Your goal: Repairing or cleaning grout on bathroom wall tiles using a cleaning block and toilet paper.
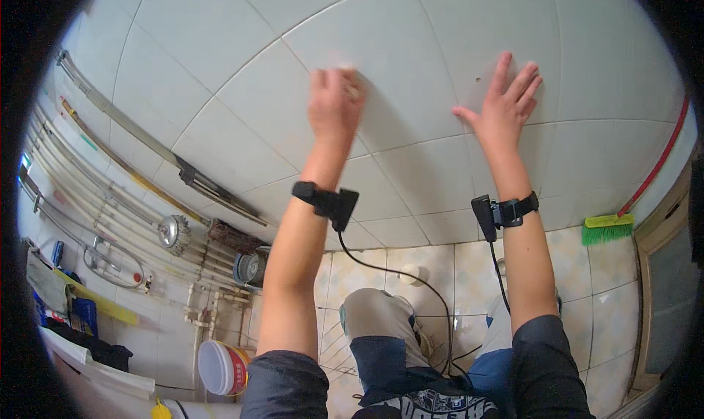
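My left hand (pixel 334 107) is closed against the white tiled wall (pixel 411 52), its fingers curled and a little blurred. Something small and pale seems to show at the right side of the fingers, but I cannot make out what it is. To the right, my right hand (pixel 507 105) lies at the same wall with its fingers spread and nothing in it. A small dark spot, perhaps a hole, marks the tile beside its fingers. Each wrist carries a black strap with a small black device and a cable.
A green broom (pixel 607 228) with a red handle leans at the right, near a door (pixel 671 302). Pipes (pixel 95 206) and long-handled tools (pixel 132 115) line the left side. A white bucket (pixel 214 368) with a red and yellow label stands lower left; a dark bucket (pixel 251 269) sits by the wall.
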`<state>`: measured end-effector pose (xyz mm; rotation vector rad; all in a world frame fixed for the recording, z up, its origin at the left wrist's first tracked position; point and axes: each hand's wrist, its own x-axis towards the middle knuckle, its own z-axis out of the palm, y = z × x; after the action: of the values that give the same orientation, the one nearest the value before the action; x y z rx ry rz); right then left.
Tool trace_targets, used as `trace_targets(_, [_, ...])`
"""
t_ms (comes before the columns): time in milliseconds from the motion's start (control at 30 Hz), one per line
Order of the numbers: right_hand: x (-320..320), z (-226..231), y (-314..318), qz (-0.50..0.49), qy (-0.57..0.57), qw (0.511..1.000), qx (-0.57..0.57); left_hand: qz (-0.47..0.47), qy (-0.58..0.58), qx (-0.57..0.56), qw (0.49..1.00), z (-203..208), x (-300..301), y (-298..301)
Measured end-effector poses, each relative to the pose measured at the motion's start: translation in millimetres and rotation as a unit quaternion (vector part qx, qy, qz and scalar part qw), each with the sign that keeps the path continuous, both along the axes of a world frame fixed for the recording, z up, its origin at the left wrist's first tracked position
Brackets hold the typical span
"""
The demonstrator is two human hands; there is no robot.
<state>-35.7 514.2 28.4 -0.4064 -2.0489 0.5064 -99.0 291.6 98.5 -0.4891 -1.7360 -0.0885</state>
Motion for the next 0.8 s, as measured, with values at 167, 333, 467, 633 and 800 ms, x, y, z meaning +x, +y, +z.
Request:
trace_targets(167, [-2, -3, 3, -0.004, -0.009, 1.0, 0.003, -0.063, -0.112, -0.181, 0.975, -40, 19, 3])
trace_targets(333, [-4, -7, 5, -0.004, 0.02, 1.0, 0.013, -0.038, -0.026, 0.036, 0.998, 41, 16, -17])
trace_targets(467, [-5, -7, 5, -0.006, 0.03, 0.999, 0.015, -0.051, -0.017, 0.049, 0.997, 13, 17, -7])
trace_targets(633, [-6, -6, 4, 0.002, 0.045, 0.999, 0.017, -0.078, -0.153, -0.105, 0.98, -71, 27, -11])
trace_targets(800, [-6, -7, 4, 0.001, 0.005, 1.0, -0.005, -0.048, -0.092, -0.085, 0.991, -22, 16, -15])
